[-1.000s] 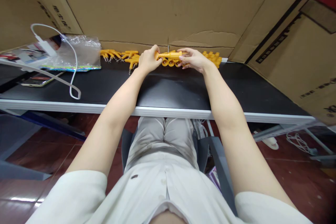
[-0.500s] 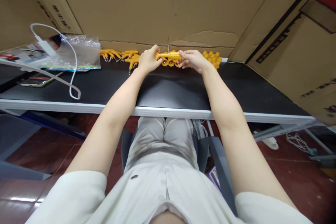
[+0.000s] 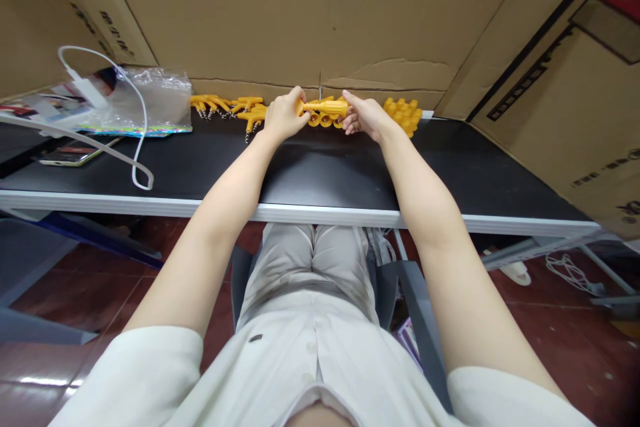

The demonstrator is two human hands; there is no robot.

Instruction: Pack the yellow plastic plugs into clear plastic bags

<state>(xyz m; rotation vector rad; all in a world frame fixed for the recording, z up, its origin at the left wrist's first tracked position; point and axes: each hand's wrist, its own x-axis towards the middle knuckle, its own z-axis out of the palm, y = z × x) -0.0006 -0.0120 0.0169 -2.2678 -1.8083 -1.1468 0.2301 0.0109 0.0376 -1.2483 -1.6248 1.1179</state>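
Observation:
My left hand is closed around the handle end of a yellow plastic corkscrew, which lies level above the black table. At the corkscrew's other end is my right hand; its thumb is lifted and the fingers curl below, spread apart around the tip. Just under the corkscrew several hollow yellow sleeves show their round open ends. To the left of my left hand lie yellow T-shaped handles with metal spirals. More yellow sleeves are heaped beyond my right wrist.
Cardboard panels wall the back and right of the black table. On the left are a clear plastic bag, a white cable with its plug, and a phone near the front edge.
My right thumb has lifted and the right fingers have loosened from the corkscrew's end. My left hand keeps its hold in almost the same place.

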